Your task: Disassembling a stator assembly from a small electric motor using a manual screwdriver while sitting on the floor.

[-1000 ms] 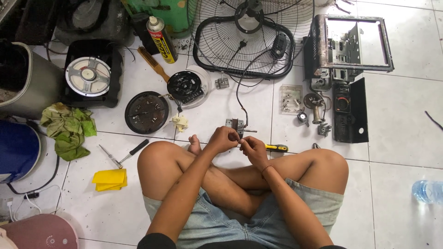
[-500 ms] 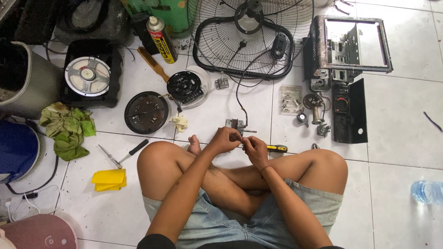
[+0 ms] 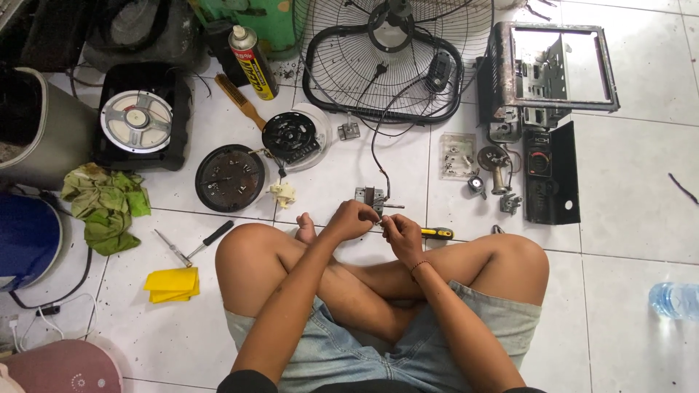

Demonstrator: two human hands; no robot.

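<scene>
Far left there's a grey bin [image 3: 33,127] and a blue tub [image 3: 25,240], with a crumpled green rag [image 3: 105,207] and a folded yellow cloth [image 3: 172,284] dumped on the tiles, probably for wiping grime. Next to the cloth lies a black-handled screwdriver [image 3: 193,244], close enough to grab. Up top sits a black speaker box [image 3: 138,120], then a yellow spray can [image 3: 253,52] standing upright beside a wooden brush [image 3: 239,102]. Two round fan covers, a dark one [image 3: 229,177] and a white-rimmed one [image 3: 295,136], lie flat just ahead of the crossed legs, so everything stays within arm's reach. In the middle, the left hand [image 3: 352,220] is closed around a small motor [image 3: 370,198] held just above the floor in front of the shins, steadying it, while the right hand [image 3: 403,234] pinches in tight against something at its side; I can't tell what exactly sits between those fingers. A black cord runs from the motor up to the wire fan guard [image 3: 386,62]. A yellow-handled screwdriver [image 3: 437,233] rests just beside the right hand. Further right: a clear bag of screws [image 3: 457,155], a metal frame [image 3: 557,69], a black panel [image 3: 551,171], and a water bottle [image 3: 673,300] well apart.
</scene>
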